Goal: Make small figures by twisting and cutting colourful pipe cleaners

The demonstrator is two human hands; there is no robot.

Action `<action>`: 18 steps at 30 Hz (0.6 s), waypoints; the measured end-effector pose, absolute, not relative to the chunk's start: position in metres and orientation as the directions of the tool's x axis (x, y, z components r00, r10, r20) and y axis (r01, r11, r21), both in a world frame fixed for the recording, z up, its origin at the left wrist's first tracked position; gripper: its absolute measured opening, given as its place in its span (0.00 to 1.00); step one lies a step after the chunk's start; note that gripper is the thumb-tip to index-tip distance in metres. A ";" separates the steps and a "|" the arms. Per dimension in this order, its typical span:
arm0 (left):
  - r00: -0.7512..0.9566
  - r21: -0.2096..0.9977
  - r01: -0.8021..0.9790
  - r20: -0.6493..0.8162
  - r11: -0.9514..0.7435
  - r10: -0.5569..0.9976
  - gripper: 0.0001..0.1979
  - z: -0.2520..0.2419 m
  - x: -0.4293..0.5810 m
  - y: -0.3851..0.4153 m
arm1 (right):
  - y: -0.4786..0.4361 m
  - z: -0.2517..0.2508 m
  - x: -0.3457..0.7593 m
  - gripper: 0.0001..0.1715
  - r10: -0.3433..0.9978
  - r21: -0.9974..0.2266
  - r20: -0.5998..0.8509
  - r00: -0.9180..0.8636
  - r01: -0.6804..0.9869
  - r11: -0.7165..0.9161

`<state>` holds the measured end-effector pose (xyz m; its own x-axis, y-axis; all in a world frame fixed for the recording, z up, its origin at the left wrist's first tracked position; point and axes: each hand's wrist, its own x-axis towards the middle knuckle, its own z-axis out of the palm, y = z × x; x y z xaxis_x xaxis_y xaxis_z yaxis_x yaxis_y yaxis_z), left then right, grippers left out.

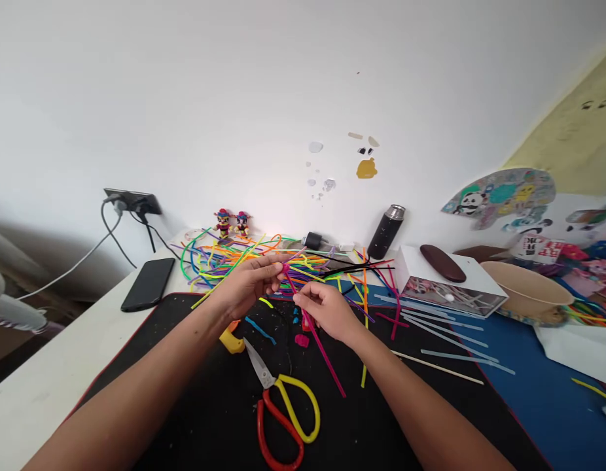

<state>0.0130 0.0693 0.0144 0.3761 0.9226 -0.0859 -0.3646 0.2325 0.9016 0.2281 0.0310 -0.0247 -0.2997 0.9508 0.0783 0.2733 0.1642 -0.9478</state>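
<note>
Between my fingers runs a magenta pipe cleaner (326,358), its long free end slanting down to the right over the black mat. My left hand (256,282) pinches its upper end, where the strand looks bunched or coiled. Lower on the same strand, my right hand (327,311) closes thumb and fingertips around it. Beneath the hands lie a small magenta piece (302,340) and a blue pipe cleaner (260,330). Scissors (268,381) with one red and one yellow handle rest on the mat, blades pointing up-left, beside a yellow object (232,340) partly covered by my left arm.
A heap of colored pipe cleaners (219,261) lies along the wall. A phone (148,284) is on the left; a black flask (386,232), a white box (408,261) and a beige bowl (523,284) stand on the right. Translucent sticks (450,337) and a wooden stick (438,367) lie nearby.
</note>
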 end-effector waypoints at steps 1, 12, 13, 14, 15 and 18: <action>0.348 0.894 -0.384 -0.091 0.230 0.933 0.21 0.014 0.012 0.071 | 0.032 -0.025 0.227 0.20 0.947 -0.955 0.062 -0.314 0.259 0.148; 0.304 0.888 -0.381 -0.143 0.258 0.942 0.21 0.012 0.010 0.077 | 0.033 -0.036 0.221 0.25 0.960 -0.999 -0.008 -0.280 0.047 0.005; 0.320 0.894 -0.372 -0.128 0.249 0.939 0.20 0.010 0.010 0.077 | 0.032 -0.037 0.221 0.25 0.959 -0.999 -0.008 -0.284 0.054 0.008; 0.332 0.900 -0.364 -0.114 0.238 0.936 0.18 0.009 0.010 0.078 | 0.032 -0.037 0.220 0.25 0.957 -0.998 -0.008 -0.289 0.061 0.010; 0.338 0.906 -0.357 -0.101 0.227 0.936 0.17 0.009 0.010 0.078 | 0.031 -0.037 0.219 0.24 0.955 -0.998 -0.007 -0.297 0.065 0.013; 0.336 0.920 -0.340 -0.077 0.197 0.939 0.16 0.010 0.011 0.077 | 0.028 -0.035 0.218 0.24 0.945 -0.997 0.001 -0.327 0.075 0.027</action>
<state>0.0110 0.0769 0.0096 0.3361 0.9387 -0.0768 -0.3401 0.1970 0.9195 0.2182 0.0277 -0.0346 -0.3267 0.9451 0.0010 0.0754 0.0271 -0.9968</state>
